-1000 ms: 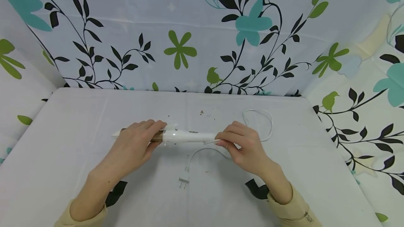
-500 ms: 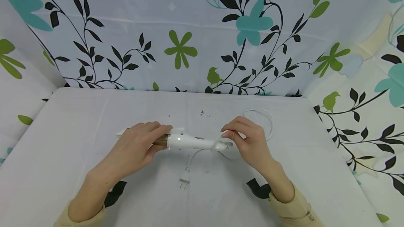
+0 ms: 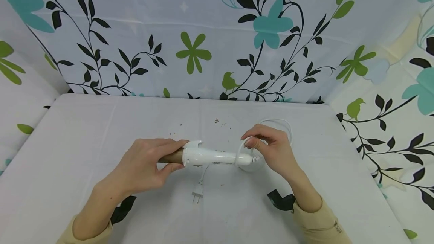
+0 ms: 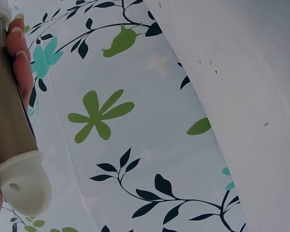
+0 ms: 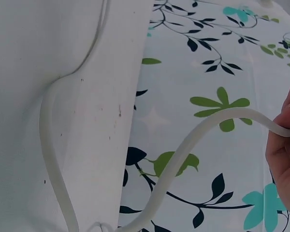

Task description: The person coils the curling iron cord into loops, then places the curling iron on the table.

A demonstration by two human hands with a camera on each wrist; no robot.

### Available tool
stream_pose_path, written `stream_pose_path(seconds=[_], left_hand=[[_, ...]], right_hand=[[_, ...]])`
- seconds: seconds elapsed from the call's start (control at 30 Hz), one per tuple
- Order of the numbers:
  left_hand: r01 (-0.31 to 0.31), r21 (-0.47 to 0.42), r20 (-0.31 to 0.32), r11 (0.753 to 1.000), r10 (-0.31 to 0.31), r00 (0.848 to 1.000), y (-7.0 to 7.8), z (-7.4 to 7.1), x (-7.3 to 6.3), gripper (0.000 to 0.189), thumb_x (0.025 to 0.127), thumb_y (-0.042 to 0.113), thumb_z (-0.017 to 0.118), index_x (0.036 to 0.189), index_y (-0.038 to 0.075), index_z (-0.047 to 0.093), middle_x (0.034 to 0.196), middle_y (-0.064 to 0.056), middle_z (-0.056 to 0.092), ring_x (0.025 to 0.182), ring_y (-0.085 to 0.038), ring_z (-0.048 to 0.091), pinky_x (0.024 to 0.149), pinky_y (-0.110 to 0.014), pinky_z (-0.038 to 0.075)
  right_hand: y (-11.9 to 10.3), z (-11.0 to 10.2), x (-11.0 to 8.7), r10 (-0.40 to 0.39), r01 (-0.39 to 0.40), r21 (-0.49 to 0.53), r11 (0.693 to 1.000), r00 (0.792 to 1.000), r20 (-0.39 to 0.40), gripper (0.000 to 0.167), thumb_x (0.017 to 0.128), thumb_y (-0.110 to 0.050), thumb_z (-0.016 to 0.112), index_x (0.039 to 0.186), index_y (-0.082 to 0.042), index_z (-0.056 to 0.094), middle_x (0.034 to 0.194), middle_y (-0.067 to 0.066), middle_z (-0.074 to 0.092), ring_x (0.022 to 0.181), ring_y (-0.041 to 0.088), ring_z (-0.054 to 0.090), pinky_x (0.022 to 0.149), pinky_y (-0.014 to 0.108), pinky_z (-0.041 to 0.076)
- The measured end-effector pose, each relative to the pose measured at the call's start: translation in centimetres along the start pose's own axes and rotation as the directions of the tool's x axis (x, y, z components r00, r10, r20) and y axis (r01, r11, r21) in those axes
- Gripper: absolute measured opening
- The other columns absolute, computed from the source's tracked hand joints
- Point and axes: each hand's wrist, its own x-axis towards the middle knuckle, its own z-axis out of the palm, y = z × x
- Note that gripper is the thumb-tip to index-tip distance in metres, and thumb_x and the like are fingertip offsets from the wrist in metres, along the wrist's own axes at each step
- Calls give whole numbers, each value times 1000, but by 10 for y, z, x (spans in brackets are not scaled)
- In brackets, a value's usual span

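My left hand point(image 3: 144, 165) grips the brown-gold barrel point(image 3: 173, 156) of a curling iron, its white handle point(image 3: 210, 157) pointing right above the white table. In the left wrist view, fingers point(image 4: 21, 63) lie along the far side of the barrel, and its white tip point(image 4: 26, 188) shows at the bottom. My right hand point(image 3: 272, 148) pinches the white power cord point(image 5: 171, 166) between thumb and fingers near the handle's end. A loop of cord passes around the handle there. The two-pin plug point(image 3: 197, 190) lies on the table below the handle.
A loose loop of cord point(image 3: 289, 127) lies on the table point(image 3: 112, 119) behind my right hand. Small dark crumbs point(image 3: 217, 121) dot the surface farther back. Leaf-patterned cloth point(image 3: 152, 10) hangs at the back and sides. Black straps point(image 3: 282, 200) hang by both wrists.
The curling iron has shifted slightly right and toward me with my left hand. My right hand has lifted the cord up around the handle's end, where a loop now shows.
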Motion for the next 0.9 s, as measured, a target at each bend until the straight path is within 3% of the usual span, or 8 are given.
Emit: stream_pose_path(seconds=[0.13, 0.3, 0.5, 0.7, 0.9], left_hand=[[9, -63, 11, 998, -9, 1000, 3, -1, 0, 53, 69, 22, 91, 118, 10, 73, 101, 3, 76, 83, -9, 72, 68, -29, 57], [5, -92, -34, 996, -8, 999, 4, 2, 3, 56, 68, 38, 92, 115, 13, 75, 98, 6, 76, 81, -5, 72, 68, -22, 55], [-1, -68, -75, 998, -4, 997, 5, 4, 4, 50, 67, 35, 93, 109, 13, 77, 94, 3, 77, 77, -7, 72, 65, -23, 55], [-4, -56, -88, 998, -1, 996, 5, 5, 5, 48, 69, 39, 91, 107, 12, 77, 93, 3, 77, 75, -8, 73, 63, -24, 55], [2, -17, -106, 1000, -3, 994, 5, 7, 4, 50, 73, 45, 88, 106, 10, 78, 91, 1, 77, 72, -9, 73, 61, -26, 55]], right_hand=[[1, -1, 1, 10, -11, 61, 998, 1000, 15, 5, 90, -5, 71, 94, -2, 74, 87, -3, 69, 78, 14, 62, 72, 27, 54], [4, -2, 1, -30, 29, 97, 995, 999, 15, 8, 91, -4, 69, 95, 0, 74, 88, 3, 70, 79, 12, 64, 72, 25, 54], [7, -2, 1, 1, -7, 160, 987, 999, 35, 12, 93, -6, 67, 99, 5, 70, 91, 15, 67, 84, 13, 64, 76, 26, 55], [10, -1, 1, 86, -85, 206, 975, 996, 6, 9, 93, -4, 68, 99, 3, 68, 92, 3, 65, 77, 15, 66, 75, 28, 57], [12, 1, 1, 14, -7, 250, 968, 999, -29, 11, 92, 11, 59, 98, 4, 65, 91, -2, 64, 75, 14, 63, 69, 25, 54]])
